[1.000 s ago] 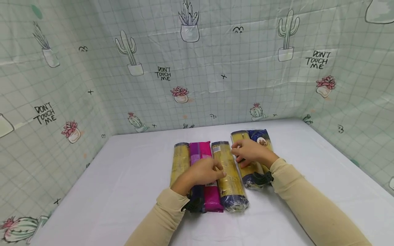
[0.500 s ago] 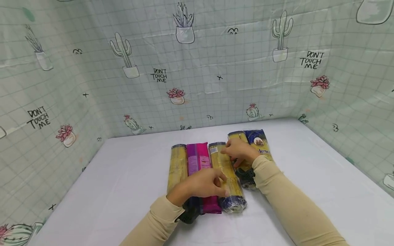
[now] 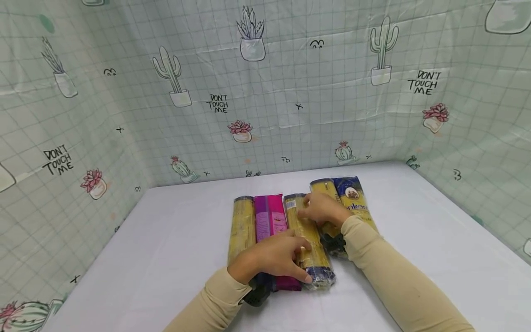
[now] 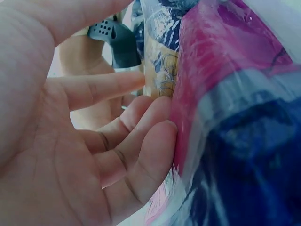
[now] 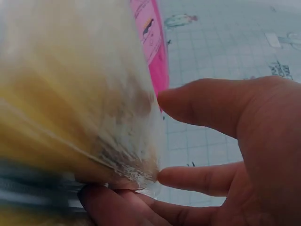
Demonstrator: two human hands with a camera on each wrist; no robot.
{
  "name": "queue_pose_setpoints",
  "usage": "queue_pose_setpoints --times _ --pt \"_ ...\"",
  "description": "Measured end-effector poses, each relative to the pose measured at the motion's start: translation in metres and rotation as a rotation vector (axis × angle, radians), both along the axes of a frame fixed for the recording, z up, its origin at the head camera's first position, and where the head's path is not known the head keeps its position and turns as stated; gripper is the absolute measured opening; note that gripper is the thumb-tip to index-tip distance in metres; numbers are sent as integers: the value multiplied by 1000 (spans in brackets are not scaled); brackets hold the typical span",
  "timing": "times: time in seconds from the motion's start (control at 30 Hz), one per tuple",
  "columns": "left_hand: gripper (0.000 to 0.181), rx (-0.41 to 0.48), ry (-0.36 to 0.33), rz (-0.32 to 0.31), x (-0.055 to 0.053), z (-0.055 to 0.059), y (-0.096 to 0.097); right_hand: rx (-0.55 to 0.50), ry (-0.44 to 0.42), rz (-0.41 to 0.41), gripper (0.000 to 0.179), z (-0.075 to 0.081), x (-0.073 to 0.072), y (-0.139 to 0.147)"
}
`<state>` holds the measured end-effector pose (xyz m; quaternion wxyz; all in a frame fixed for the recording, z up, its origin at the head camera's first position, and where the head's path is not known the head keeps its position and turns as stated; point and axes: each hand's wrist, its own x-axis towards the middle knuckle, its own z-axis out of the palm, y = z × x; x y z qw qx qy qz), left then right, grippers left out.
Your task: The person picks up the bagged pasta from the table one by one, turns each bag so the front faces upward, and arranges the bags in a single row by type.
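In the head view, a yellow spaghetti packet (image 3: 309, 235) with dark blue ends lies slightly slanted. My right hand (image 3: 321, 209) is over its upper right side; in the right wrist view, thumb and fingertips (image 5: 171, 101) touch clear wrapping and some fingers are partly hidden beneath it. My left hand (image 3: 280, 256) reaches across a pink-and-purple packet (image 3: 269, 214), its thumb by the spaghetti packet's near end. The left wrist view shows loosely bent fingers (image 4: 157, 146) against the pink wrapping, the palm holding nothing.
Another yellow spaghetti packet (image 3: 242, 226) lies to the left of the pink one. At the right are one more yellow packet (image 3: 325, 186) and a blue-and-yellow packet (image 3: 354, 196), set farther back. A patterned cloth (image 3: 265, 115) backs the white table (image 3: 182, 240).
My right hand has moved left from the packets at the right to the slanted spaghetti packet. My left hand has slid nearer, its thumb and fingers spreading apart. The packets look unmoved.
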<state>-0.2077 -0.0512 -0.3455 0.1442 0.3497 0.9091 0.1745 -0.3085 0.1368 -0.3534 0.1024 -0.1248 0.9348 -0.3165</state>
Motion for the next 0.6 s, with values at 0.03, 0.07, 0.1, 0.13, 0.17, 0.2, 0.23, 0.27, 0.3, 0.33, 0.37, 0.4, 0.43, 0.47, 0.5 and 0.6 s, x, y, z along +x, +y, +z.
queue_pose_setpoints --times 0.03,0.07,0.1,0.13,0.17,0.2,0.23,0.27,0.3,0.33,0.37,0.4,0.43,0.47,0.5,0.6 --pt "63 -7 -1 1 0 0 0 13 7 13 60 -1 0 0" --pt "64 -13 0 -1 0 0 0 27 15 28 61 -1 0 0" --pt "66 -19 1 -3 0 -1 0 37 19 38 61 -1 0 0" --pt "69 -26 0 -2 0 -1 0 50 26 45 62 -2 0 0" --pt "70 -32 3 -2 1 -1 1 60 33 49 61 -2 1 0" --pt "72 -39 7 1 2 -2 1 70 41 59 61 -3 1 0" --pt "74 -47 13 0 2 -2 2 82 48 67 62 -3 1 1" --pt "75 -59 24 2 3 -2 3 92 51 74 62 -4 1 1" --pt "77 -70 34 7 4 -2 4 102 53 79 63 -4 2 1" --pt "78 -85 46 13 6 -2 5 110 55 84 64 -4 2 1" --pt "79 -100 62 17 7 -3 6 114 54 89 65 -5 2 2" --pt "81 -114 75 21 8 -3 8 118 58 93 65 -5 2 2" --pt "83 -129 93 24 9 -3 9 121 63 95 66 -5 2 2" --pt "85 -142 109 28 10 -3 10 120 64 91 66 -5 2 2" --pt "86 -151 121 33 11 -3 11 119 70 93 66 -5 2 2" --pt "87 -168 149 42 13 -2 12 111 82 91 65 -5 1 2"
